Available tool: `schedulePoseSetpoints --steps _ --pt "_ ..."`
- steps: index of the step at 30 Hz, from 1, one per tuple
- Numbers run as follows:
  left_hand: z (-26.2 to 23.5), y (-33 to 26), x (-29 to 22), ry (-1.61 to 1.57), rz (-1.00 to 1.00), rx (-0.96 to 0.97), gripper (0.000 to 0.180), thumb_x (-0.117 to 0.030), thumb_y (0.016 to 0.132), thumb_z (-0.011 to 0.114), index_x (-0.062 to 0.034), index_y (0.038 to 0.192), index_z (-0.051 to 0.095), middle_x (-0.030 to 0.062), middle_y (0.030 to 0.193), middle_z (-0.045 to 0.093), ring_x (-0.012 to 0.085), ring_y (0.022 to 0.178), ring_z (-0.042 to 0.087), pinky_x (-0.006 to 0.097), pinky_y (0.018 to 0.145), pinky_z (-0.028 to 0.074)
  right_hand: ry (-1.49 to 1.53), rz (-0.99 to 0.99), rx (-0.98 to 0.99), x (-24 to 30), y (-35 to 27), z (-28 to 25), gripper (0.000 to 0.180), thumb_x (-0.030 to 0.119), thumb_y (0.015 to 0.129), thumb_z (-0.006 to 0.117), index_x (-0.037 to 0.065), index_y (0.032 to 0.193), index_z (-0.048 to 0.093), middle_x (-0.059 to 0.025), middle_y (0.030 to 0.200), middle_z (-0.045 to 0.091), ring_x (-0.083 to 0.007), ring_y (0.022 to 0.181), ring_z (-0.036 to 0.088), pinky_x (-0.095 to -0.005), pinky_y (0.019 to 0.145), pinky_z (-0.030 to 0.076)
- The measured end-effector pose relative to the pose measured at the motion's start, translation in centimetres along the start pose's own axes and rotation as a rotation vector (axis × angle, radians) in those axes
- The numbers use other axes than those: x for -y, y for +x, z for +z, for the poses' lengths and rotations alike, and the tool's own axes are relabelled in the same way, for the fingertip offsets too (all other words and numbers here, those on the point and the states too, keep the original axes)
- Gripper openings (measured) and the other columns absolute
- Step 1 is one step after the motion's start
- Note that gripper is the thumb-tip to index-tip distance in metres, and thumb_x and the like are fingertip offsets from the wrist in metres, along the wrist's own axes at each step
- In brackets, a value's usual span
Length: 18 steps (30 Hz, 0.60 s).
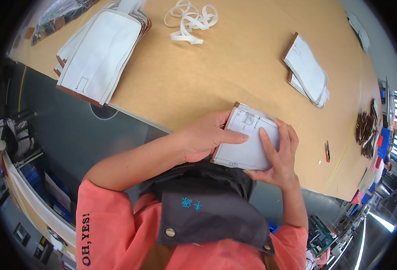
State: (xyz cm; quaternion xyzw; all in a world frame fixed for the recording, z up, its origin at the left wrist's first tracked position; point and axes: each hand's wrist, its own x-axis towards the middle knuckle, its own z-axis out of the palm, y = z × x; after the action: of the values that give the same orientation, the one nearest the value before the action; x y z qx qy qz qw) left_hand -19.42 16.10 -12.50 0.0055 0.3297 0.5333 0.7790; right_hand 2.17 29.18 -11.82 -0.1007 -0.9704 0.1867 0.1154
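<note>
Both my hands grip a flat white panel (245, 146) with brown edging and fine printed lines, held over the near edge of the table. My left hand (209, 137) clasps its left side, thumb flat on the white face and fingers hidden behind. My right hand (281, 155) holds the right end, its thumb pressed on the face and its fingers bent around the edge. Whether the panel is one piece or several layers, I cannot tell.
A stack of white, brown-edged panels (104, 54) lies at the table's left edge, with a coiled white strip (191, 20) beyond. At right are a smaller pile of panels (308, 69) and a small red-and-black tool (327, 151). Brown pieces (366, 128) lie bundled at far right.
</note>
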Motion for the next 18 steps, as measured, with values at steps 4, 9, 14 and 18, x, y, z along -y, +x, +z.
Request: schedulePoseSetpoints --steps 4,9,14,18 --pt "0.1 0.6 0.6 0.04 0.02 -0.043 0.051 -0.003 0.092 0.068 -0.0024 0.139 0.048 0.0105 0.133 0.059 0.0218 0.121 0.059 0.038 0.103 0.05 0.002 0.016 0.03 0.1 -0.3 -0.6 0.089 0.047 0.057 0.085 0.011 0.135 0.061 -0.0286 0.145 0.04 -0.0452 0.122 0.042 -0.0566 0.103 0.035" --pt "1.3 -0.5 0.2 0.145 0.078 -0.126 0.05 0.001 0.091 0.065 0.0027 0.138 0.048 0.0135 0.133 0.059 0.0231 0.119 0.06 0.038 0.102 0.05 -0.055 0.036 0.113 0.3 -0.2 -2.1 0.091 0.055 0.063 0.081 0.017 0.141 0.055 -0.0236 0.151 0.036 -0.0421 0.132 0.038 -0.0587 0.11 0.028" --pt "1.7 -1.7 -0.5 0.351 0.13 -0.279 0.053 0.002 0.089 0.065 0.0031 0.138 0.047 0.0138 0.134 0.059 0.024 0.122 0.059 0.039 0.103 0.048 0.118 0.356 -0.28 -1.2 -3.6 -2.3 0.08 0.053 0.081 0.073 0.01 0.145 0.049 -0.0216 0.155 0.034 -0.0407 0.14 0.034 -0.0532 0.113 0.028" --pt "1.9 -4.8 -3.0 0.445 0.234 -0.316 0.057 0.004 0.087 0.064 0.0035 0.141 0.045 0.015 0.135 0.058 0.0273 0.124 0.058 0.041 0.105 0.047 1.021 0.776 -0.582 -0.6 -5.5 -0.5 0.065 0.041 0.097 0.063 0.004 0.147 0.044 -0.0158 0.154 0.039 -0.0272 0.141 0.039 -0.0398 0.115 0.031"
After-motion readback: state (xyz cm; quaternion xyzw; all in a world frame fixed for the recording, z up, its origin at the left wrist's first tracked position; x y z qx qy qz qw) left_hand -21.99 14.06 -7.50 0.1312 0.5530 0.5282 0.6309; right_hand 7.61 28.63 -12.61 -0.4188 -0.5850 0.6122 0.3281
